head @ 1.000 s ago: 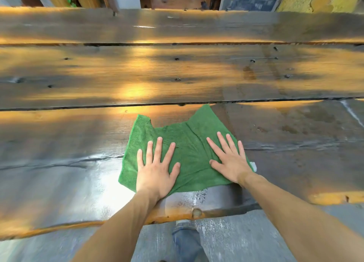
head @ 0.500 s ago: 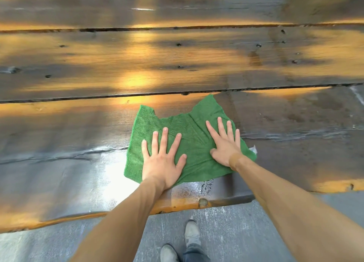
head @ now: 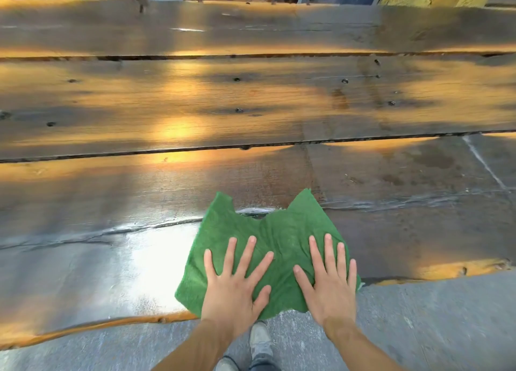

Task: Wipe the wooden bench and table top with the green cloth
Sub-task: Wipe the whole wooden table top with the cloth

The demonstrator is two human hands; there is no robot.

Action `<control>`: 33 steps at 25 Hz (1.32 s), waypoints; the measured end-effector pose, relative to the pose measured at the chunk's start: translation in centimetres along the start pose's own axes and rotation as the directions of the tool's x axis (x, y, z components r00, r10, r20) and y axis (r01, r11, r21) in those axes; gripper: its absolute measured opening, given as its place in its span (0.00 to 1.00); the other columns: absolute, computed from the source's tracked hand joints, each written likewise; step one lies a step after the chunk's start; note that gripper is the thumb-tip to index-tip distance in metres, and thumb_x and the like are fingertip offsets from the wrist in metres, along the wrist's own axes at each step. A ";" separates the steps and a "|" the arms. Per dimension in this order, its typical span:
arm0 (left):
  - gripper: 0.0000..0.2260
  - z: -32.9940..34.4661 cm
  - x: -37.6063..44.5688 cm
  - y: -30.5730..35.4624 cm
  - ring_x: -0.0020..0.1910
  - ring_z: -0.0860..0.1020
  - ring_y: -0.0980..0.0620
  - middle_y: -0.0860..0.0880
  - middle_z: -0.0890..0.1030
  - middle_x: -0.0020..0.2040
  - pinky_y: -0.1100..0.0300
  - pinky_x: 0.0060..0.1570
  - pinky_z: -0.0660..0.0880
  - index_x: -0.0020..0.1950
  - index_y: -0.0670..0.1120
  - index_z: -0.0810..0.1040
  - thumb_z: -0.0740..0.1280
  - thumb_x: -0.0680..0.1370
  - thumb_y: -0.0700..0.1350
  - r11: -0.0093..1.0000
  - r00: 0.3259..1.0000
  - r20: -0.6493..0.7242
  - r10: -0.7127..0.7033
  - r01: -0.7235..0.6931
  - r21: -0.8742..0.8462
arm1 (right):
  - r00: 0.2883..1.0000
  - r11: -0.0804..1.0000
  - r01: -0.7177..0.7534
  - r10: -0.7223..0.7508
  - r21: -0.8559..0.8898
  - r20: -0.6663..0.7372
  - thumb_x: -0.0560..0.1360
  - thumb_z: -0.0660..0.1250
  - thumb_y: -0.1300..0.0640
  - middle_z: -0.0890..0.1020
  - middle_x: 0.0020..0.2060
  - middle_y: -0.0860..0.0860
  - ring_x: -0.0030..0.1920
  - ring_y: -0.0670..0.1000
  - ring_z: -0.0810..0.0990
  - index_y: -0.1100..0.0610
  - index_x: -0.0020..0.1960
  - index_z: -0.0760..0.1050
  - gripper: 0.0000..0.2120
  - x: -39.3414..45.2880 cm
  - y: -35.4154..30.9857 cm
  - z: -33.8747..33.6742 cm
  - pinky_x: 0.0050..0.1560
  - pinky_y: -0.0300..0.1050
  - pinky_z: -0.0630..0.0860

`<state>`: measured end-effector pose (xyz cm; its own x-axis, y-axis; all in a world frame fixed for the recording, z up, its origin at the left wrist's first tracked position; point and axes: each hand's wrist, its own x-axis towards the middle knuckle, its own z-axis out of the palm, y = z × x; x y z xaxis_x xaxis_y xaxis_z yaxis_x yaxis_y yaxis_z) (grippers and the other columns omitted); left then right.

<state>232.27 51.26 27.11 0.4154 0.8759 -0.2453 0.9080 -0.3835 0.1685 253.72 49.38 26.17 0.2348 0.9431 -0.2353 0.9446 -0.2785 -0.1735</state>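
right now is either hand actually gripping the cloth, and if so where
Neither grips it. The left hand and right hand lie flat, fingers spread, pressing the near half of the green cloth against the table top.

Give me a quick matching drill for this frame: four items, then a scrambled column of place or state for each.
Column 1
1. green cloth
2. left hand
3. right hand
4. shoe

Column 2
A. on the grey floor below the table edge
B. flat on the cloth's right part
C. spread at the near table edge
D. flat on the cloth's left part

Pairs: 1-C, 2-D, 3-B, 4-A
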 end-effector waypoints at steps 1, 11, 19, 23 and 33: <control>0.28 -0.1 0.2 0.6 0.79 0.56 0.34 0.47 0.56 0.82 0.21 0.66 0.52 0.80 0.59 0.59 0.50 0.81 0.64 0.999 0.998 0.022 0.053 -0.054 0.011 | 0.999 0.999 -0.051 0.051 0.014 0.001 0.75 0.36 0.27 0.34 0.79 0.42 0.78 0.49 0.30 0.37 0.78 0.32 0.35 0.1 0.1 0.0 0.76 0.53 0.30; 0.22 -2.0 8.0 4.6 0.64 0.75 0.38 0.48 0.81 0.57 0.27 0.66 0.62 0.67 0.53 0.76 0.63 0.75 0.59 0.999 0.996 -0.077 0.042 -0.044 -0.026 | 0.973 0.977 -0.211 0.209 -0.013 -0.095 0.74 0.41 0.28 0.46 0.81 0.49 0.81 0.56 0.44 0.41 0.81 0.40 0.38 8.8 2.1 -1.9 0.77 0.64 0.41; 0.31 -1.6 14.8 6.8 0.71 0.70 0.38 0.44 0.71 0.75 0.33 0.69 0.61 0.75 0.56 0.70 0.63 0.72 0.59 0.996 0.989 -0.122 -0.084 0.082 -0.025 | 1.000 0.995 -0.014 0.011 -0.098 -0.028 0.72 0.36 0.25 0.35 0.80 0.49 0.80 0.56 0.35 0.40 0.79 0.33 0.40 23.4 4.4 -6.5 0.76 0.64 0.35; 0.30 -4.6 24.0 8.1 0.77 0.62 0.35 0.44 0.60 0.81 0.26 0.69 0.56 0.78 0.61 0.64 0.59 0.75 0.63 0.967 0.968 -0.032 -0.248 0.246 -0.062 | 1.000 0.996 0.007 -0.008 -0.090 -0.014 0.72 0.34 0.26 0.31 0.78 0.50 0.79 0.56 0.32 0.41 0.78 0.27 0.40 31.8 4.6 -8.7 0.76 0.66 0.35; 0.29 -10.0 44.6 2.6 0.80 0.41 0.37 0.51 0.39 0.82 0.25 0.70 0.42 0.75 0.75 0.41 0.41 0.74 0.75 0.942 0.943 -0.085 -0.323 0.328 0.067 | 0.999 0.998 0.003 -0.006 -0.065 -0.038 0.76 0.42 0.25 0.38 0.81 0.52 0.80 0.57 0.37 0.41 0.80 0.35 0.40 50.0 4.9 -12.7 0.76 0.67 0.36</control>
<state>252.67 92.26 26.20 0.0942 0.9743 -0.2046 0.9955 -0.0932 0.0147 273.02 97.43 25.68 0.2378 0.9510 -0.1975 0.9583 -0.2629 -0.1120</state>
